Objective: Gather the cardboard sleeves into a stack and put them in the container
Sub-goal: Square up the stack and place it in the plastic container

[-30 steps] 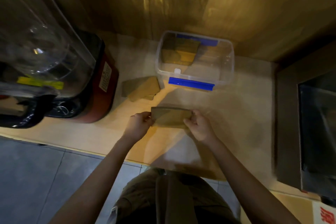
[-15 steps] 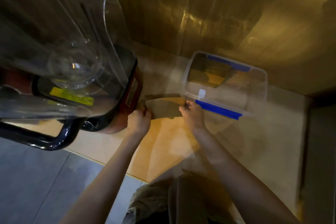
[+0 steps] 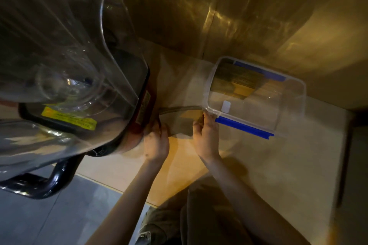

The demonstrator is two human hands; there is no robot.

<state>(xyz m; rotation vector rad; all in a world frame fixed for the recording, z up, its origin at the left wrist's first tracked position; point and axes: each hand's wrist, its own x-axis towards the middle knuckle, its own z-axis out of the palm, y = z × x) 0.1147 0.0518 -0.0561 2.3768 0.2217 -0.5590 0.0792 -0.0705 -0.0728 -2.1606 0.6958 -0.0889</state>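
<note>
Motion blur smears the cardboard sleeves [image 3: 180, 123] beside the container [image 3: 286, 131], so their count cannot be told, the fingers [image 3: 159, 125] of both hands hide their ends, the blender [image 3: 65, 77] left of the container is cut off by the frame's edge, and those inside the container are indistinct.

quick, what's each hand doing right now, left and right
Left hand: closed on the left end of the cardboard sleeves.
Right hand: closed on their right end, beside the clear container.
</note>
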